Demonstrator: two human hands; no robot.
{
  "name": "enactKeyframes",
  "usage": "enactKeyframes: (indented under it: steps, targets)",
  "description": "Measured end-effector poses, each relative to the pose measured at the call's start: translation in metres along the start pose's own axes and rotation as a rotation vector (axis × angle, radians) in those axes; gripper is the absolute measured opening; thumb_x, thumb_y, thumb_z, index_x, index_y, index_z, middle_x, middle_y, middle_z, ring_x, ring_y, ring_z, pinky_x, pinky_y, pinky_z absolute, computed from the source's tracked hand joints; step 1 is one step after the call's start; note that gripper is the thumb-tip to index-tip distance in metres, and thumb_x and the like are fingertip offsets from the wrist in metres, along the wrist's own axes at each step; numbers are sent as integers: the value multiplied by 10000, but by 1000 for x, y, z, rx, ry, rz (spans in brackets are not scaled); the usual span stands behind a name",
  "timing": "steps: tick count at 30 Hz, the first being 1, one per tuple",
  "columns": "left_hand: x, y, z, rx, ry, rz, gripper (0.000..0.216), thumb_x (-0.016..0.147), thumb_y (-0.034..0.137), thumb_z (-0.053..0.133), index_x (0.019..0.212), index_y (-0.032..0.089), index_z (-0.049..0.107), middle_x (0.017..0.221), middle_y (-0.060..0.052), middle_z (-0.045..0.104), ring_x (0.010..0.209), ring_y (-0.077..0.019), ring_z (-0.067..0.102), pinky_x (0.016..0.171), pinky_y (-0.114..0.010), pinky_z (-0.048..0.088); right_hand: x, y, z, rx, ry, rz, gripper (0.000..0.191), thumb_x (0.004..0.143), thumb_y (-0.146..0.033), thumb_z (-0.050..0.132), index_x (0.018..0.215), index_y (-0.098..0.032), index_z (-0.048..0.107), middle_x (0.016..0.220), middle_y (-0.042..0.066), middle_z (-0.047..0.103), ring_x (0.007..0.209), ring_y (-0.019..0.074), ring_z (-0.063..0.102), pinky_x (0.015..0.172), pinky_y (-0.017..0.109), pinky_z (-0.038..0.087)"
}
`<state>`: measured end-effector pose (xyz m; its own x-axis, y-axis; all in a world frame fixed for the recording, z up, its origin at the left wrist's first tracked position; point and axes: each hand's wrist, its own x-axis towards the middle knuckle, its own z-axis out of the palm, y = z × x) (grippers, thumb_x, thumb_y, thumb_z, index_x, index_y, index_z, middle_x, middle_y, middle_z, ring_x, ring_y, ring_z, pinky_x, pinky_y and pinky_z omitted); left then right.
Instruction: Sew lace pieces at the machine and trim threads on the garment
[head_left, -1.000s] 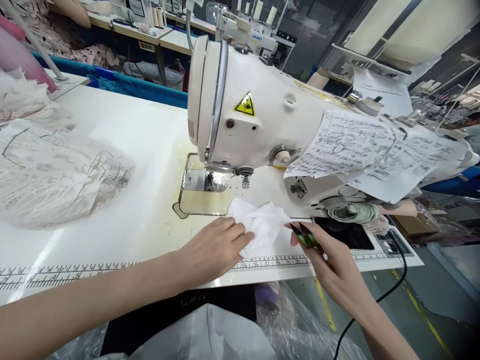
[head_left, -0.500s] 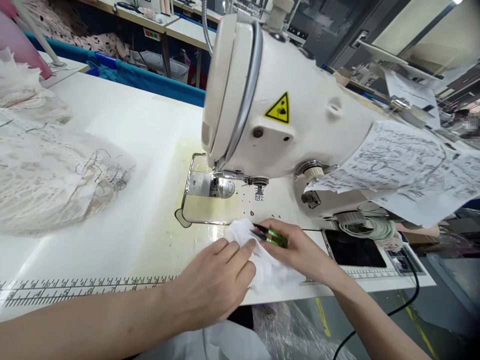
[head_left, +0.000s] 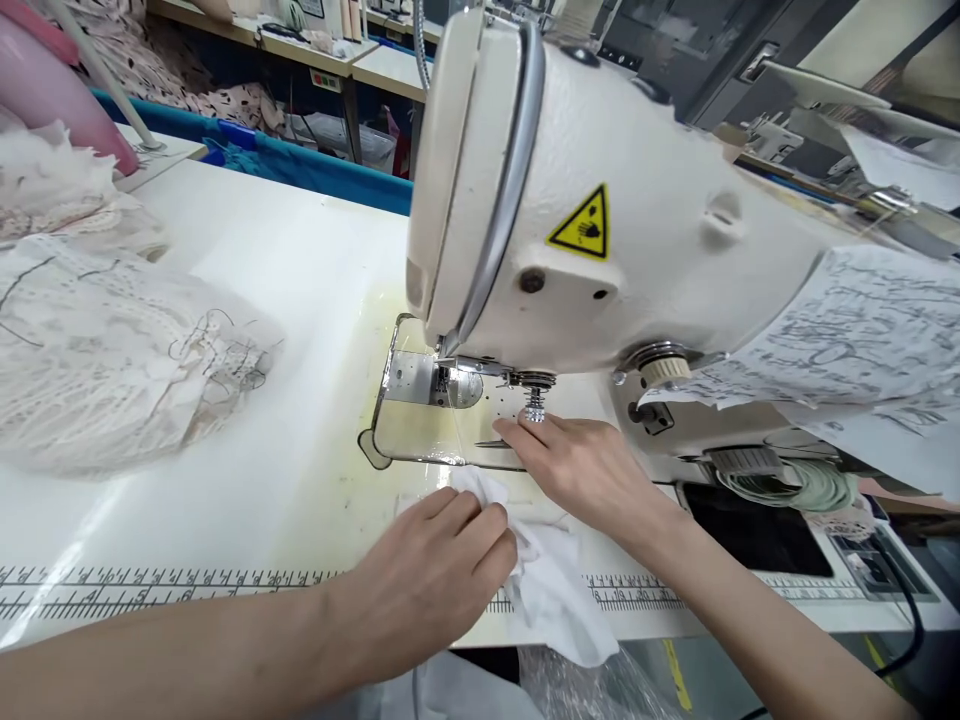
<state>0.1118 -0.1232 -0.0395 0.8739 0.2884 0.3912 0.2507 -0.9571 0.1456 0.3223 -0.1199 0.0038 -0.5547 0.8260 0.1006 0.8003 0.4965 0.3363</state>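
Observation:
My left hand (head_left: 442,565) is closed on a piece of thin white fabric (head_left: 559,590), pinching its upper end while the rest hangs to the right over the table edge. Palm down, my right hand (head_left: 574,460) is at the sewing machine bed, just below the tension spring. Pointed blades of thread snips (head_left: 491,444) stick out to the left from under its curled fingers; their handles are hidden. Above my left hand, the needle plate (head_left: 412,378) lies under the sewing machine head (head_left: 585,200). A fine thread runs down from the needle area toward the fabric.
Bunched white lace fabric (head_left: 112,350) lies on the left of the white table (head_left: 300,250). A printed ruler (head_left: 150,585) follows the front edge. At the right are a black-screened phone (head_left: 757,530), a coil of pale green tape (head_left: 795,480) and hanging paper sheets (head_left: 847,330).
My right hand has moved up and away from the fabric to the machine bed, taking the thread snips along. My left hand stays on the fabric, which now hangs looser. The view has shifted slightly.

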Motion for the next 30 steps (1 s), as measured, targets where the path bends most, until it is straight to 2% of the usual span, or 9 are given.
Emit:
enactKeyframes:
  steps: [3, 7, 10, 17, 19, 21, 25, 28, 30]
  targets:
    - [0, 0, -1, 12, 50, 18, 225, 826, 25, 473, 958, 129, 623, 985, -86, 638, 738, -204, 529, 633, -335, 457, 5, 0, 0, -67, 2, -120, 504, 780, 100, 394, 1194, -105, 594, 798, 34, 678, 489, 117, 492, 426, 305, 247]
    - [-2, 0, -1, 12, 65, 28, 191, 855, 46, 465, 931, 134, 617, 951, -81, 631, 716, -199, 509, 629, -333, 453, 9, -1, -1, -74, 38, -196, 566, 776, 123, 367, 1277, -89, 526, 832, 36, 695, 494, 112, 496, 404, 291, 266]
    - [-2, 0, 0, -5, 79, 23, 168, 860, 54, 471, 902, 139, 610, 920, -74, 624, 720, -197, 507, 639, -332, 454, 13, -2, 0, -91, 35, -228, 545, 778, 121, 376, 1251, -98, 537, 882, 50, 704, 517, 109, 536, 394, 286, 272]
    - [0, -2, 0, -10, 109, 15, 156, 871, 57, 477, 899, 130, 612, 911, -71, 632, 740, -203, 533, 643, -335, 462, 17, -6, -3, -109, -6, -266, 425, 805, 96, 375, 1080, -108, 626, 852, 50, 683, 488, 110, 528, 391, 299, 258]
    - [0, -3, -1, -3, 121, 24, 147, 869, 57, 488, 897, 125, 616, 916, -74, 639, 742, -203, 542, 646, -336, 468, 12, -3, -2, -104, -13, -190, 427, 827, 63, 395, 1167, -96, 599, 857, 57, 683, 505, 123, 536, 394, 300, 254]
    - [0, -3, -2, 9, 140, 41, 144, 872, 60, 502, 921, 116, 626, 929, -79, 647, 749, -204, 555, 655, -339, 477, 1, 4, 2, -78, -18, -50, 406, 867, -14, 439, 1248, -89, 560, 858, 62, 681, 531, 141, 555, 394, 300, 261]
    - [0, -3, -3, 5, 150, 84, 146, 885, 72, 511, 936, 112, 642, 952, -82, 662, 759, -198, 578, 672, -335, 495, -32, 22, 11, 3, -37, 224, 332, 935, -186, 475, 1248, -122, 566, 917, 89, 676, 704, 203, 641, 432, 282, 359]
    - [2, -3, -2, -11, 191, 107, 155, 898, 61, 507, 926, 113, 651, 956, -76, 681, 794, -186, 607, 750, -330, 517, -54, 24, 12, 91, 72, 346, 349, 965, -258, 454, 1272, -139, 571, 1060, 146, 673, 936, 284, 646, 614, 340, 503]
    - [3, -4, -1, -14, 236, 117, 159, 909, 56, 507, 948, 109, 652, 1020, -81, 694, 872, -184, 632, 851, -334, 518, -62, 12, 6, 286, 154, 460, 347, 969, -296, 470, 1269, -170, 591, 1140, 153, 663, 1023, 304, 620, 709, 380, 525]
